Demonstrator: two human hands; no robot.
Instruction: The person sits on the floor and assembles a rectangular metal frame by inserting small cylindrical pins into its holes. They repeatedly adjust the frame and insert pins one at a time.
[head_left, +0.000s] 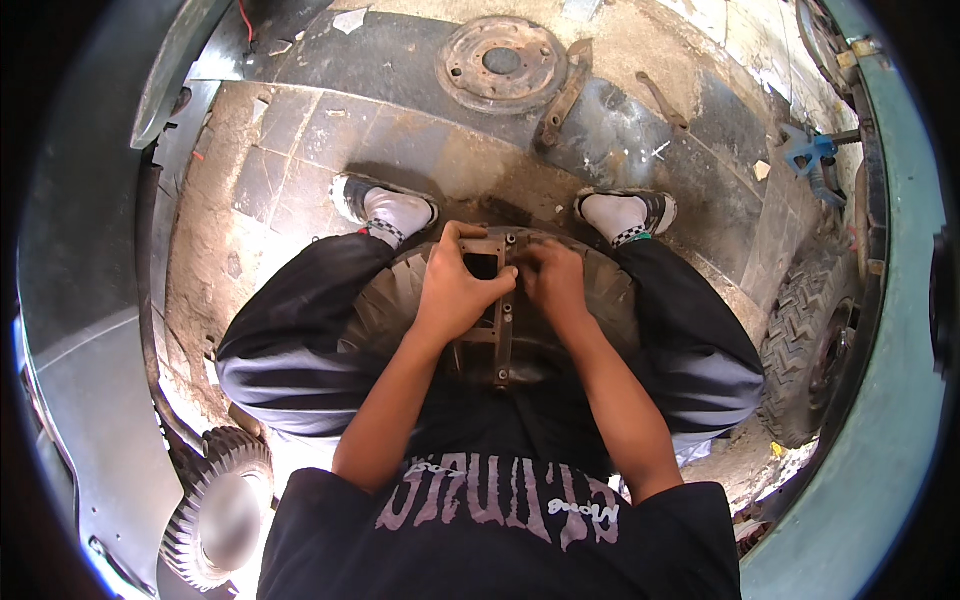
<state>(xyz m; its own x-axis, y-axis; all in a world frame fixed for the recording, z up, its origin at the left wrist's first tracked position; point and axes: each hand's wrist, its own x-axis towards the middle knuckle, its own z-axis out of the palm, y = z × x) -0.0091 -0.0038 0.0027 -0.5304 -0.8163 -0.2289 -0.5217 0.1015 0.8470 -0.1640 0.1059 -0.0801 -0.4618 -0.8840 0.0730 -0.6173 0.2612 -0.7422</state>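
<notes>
Over the tire [610, 290], my left hand [455, 285] pinches a metal frame [485, 247], likely stiff, weighty and best held by its long bar [504, 345], as my right hand [553, 280] curls above the tire's right half, hold unclear.

The left forearm [392, 390] and right forearm [610, 385], both bare, slant forward and inward from elbows set wide, the wrists nearer each other. The left grip [452, 290] clasps, thumb stretched toward the right grip [555, 280], index finger crooked above, a gap between them. The right grip's fingers curl inward; in shadow, whether they pinch is hard to say.
</notes>
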